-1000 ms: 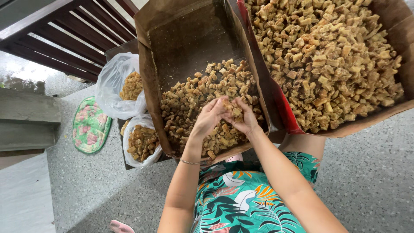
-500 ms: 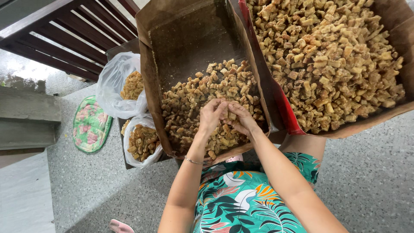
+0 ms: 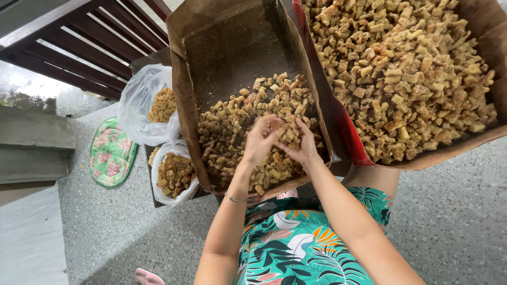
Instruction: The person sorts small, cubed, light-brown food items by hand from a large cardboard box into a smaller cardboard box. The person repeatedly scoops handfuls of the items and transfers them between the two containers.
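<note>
A small brown chunk (image 3: 288, 134) sits pinched between both hands over the near end of the middle box (image 3: 182, 79); which way it points cannot be told. That box, long axis running away from the person, is part filled with chunks at its near end. The right box (image 3: 491, 37) is heaped with them. Two plastic bags (image 3: 138, 100) at left hold more. Left hand (image 3: 262, 140) and right hand (image 3: 305, 145) meet fingertip to fingertip, curled closed on the chunk, forearms angled up from the lap
</note>
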